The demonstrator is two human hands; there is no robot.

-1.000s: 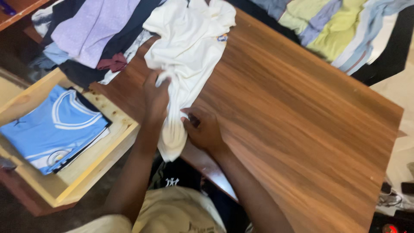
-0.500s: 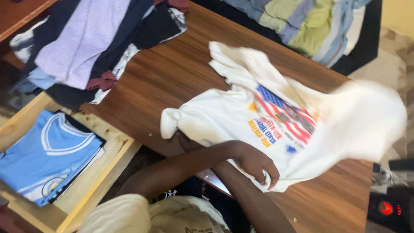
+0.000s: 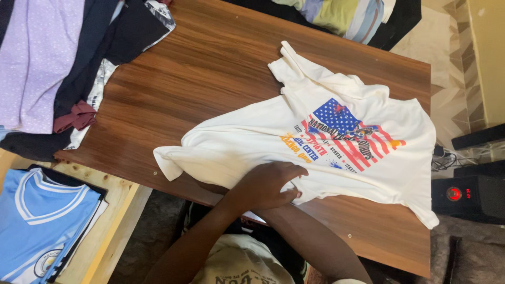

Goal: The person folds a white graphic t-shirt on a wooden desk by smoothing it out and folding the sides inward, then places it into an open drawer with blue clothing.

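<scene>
While I'm scanning from the left, I see a folded light-blue jersey point(image 3: 44, 221) in the open drawer point(image 3: 113, 226), then a heap of dark and lilac clothes point(image 3: 63, 63). Mid-worktop point(image 3: 210, 68), my left hand point(image 3: 265, 185) lies flat on the white printed T-shirt point(image 3: 326, 142), fingers point(image 3: 291, 171) loosely spread, pressing its near hem, not gripping. Right hand's tucked under the left arm, can't tell its state. Shirt looks light, floppy; I'd pinch shoulders or hem.

My right hand point(image 3: 213, 188) is tucked under my left hand point(image 3: 268, 185) and the white T-shirt point(image 3: 294, 144), barely showing. The light-blue jersey point(image 3: 42, 226) runs off the left edge; the bench point(image 3: 210, 68) loses its far corner.
</scene>
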